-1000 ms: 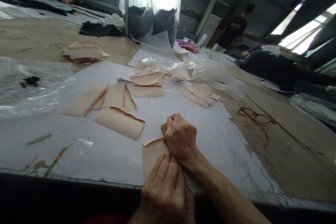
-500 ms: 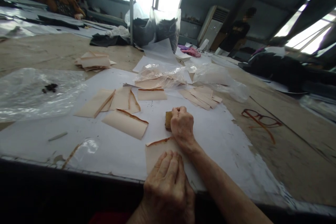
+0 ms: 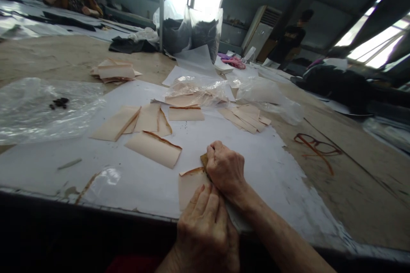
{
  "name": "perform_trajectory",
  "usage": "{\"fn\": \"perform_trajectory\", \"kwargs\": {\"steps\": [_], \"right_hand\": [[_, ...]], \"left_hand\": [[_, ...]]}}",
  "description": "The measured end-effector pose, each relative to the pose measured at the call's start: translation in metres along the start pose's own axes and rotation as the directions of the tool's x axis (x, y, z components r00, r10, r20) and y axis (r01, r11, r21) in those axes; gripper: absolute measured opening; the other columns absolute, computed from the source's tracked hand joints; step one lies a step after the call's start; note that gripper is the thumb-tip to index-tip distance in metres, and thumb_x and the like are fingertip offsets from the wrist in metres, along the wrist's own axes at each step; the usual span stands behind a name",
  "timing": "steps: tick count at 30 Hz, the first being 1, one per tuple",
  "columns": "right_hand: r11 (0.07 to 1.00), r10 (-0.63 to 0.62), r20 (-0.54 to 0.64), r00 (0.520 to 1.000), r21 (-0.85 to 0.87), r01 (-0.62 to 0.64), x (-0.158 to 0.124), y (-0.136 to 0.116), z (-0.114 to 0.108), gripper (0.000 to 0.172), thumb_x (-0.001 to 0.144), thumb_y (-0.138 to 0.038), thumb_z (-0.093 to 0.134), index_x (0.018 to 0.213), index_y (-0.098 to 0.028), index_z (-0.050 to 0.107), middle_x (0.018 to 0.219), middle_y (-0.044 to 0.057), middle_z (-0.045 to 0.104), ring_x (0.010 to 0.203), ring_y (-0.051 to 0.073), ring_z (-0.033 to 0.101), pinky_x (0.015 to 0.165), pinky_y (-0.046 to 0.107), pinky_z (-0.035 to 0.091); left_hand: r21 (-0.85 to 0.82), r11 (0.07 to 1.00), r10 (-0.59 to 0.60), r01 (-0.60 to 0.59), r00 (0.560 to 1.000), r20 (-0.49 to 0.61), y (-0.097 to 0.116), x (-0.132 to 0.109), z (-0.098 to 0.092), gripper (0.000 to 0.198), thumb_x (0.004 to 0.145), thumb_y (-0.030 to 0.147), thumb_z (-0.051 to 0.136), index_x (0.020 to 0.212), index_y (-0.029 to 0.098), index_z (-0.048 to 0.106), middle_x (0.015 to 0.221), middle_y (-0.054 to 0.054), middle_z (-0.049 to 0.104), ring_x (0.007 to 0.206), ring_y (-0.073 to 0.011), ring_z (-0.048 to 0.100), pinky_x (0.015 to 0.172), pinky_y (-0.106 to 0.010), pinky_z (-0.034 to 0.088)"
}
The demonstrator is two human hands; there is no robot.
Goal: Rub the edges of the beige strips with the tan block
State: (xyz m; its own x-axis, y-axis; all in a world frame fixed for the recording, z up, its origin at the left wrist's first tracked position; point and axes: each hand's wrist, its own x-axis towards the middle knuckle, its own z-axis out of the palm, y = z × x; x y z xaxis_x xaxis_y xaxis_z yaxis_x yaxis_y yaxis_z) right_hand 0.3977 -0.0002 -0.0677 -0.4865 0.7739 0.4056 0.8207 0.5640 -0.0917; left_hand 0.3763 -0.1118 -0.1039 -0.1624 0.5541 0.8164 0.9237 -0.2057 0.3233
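My left hand [image 3: 205, 226] lies flat, fingers stretched out, pressing down a beige leather piece [image 3: 188, 183] with a glue-brown top edge near the table's front edge. My right hand [image 3: 226, 168] is a closed fist around a small brownish block [image 3: 204, 160], resting on the top edge of that piece. Several more beige pieces [image 3: 153, 147] lie spread on the white paper sheet [image 3: 262, 166] just beyond.
A clear plastic bag [image 3: 41, 108] lies at the left, another bag with beige pieces [image 3: 195, 91] at the centre back. A beige stack [image 3: 113, 72] sits further back. Brown glue marks [image 3: 315, 147] stain the table at right. People work at the far tables.
My right fist with the block moved away up the sheet half a second ago and has come back onto the piece's top edge. My left hand stayed pressing the piece.
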Motion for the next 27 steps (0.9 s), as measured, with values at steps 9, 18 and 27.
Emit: {"fn": "perform_trajectory", "kwargs": {"steps": [9, 18, 27], "right_hand": [[0.997, 0.064, -0.013, 0.998, -0.029, -0.065, 0.016, -0.012, 0.009, 0.02, 0.084, -0.023, 0.033, 0.078, -0.015, 0.05, 0.071, 0.004, 0.06, 0.056, 0.014, 0.054, 0.047, 0.025, 0.024], [0.761, 0.495, -0.049, 0.868, 0.506, -0.405, 0.039, 0.008, 0.007, 0.024, 0.081, -0.031, 0.037, 0.078, -0.015, 0.055, 0.066, 0.005, 0.06, 0.061, 0.016, 0.054, 0.055, 0.023, 0.035], [0.882, 0.105, -0.042, 0.994, 0.466, -0.073, -0.008, 0.019, -0.031, 0.025, 0.08, -0.034, 0.037, 0.073, -0.018, 0.054, 0.056, -0.001, 0.055, 0.05, 0.011, 0.049, 0.05, 0.02, 0.033]], "left_hand": [[0.052, 0.999, 0.01, -0.011, 1.0, 0.008, -0.001, 0.0, 0.0, 0.037, 0.063, 0.015, 0.044, 0.093, 0.0, 0.061, 0.092, -0.017, 0.061, 0.092, -0.0283, 0.055, 0.081, -0.036, 0.047], [0.073, 0.996, 0.045, -0.045, 0.999, 0.006, -0.002, 0.001, -0.001, 0.038, 0.062, 0.017, 0.044, 0.092, 0.001, 0.062, 0.094, -0.018, 0.061, 0.091, -0.0291, 0.055, 0.08, -0.037, 0.048], [0.057, 0.997, 0.045, -0.045, 0.999, 0.009, -0.001, 0.003, -0.002, 0.038, 0.062, 0.017, 0.044, 0.091, 0.0, 0.062, 0.094, -0.019, 0.06, 0.091, -0.0303, 0.055, 0.078, -0.038, 0.048]]}}
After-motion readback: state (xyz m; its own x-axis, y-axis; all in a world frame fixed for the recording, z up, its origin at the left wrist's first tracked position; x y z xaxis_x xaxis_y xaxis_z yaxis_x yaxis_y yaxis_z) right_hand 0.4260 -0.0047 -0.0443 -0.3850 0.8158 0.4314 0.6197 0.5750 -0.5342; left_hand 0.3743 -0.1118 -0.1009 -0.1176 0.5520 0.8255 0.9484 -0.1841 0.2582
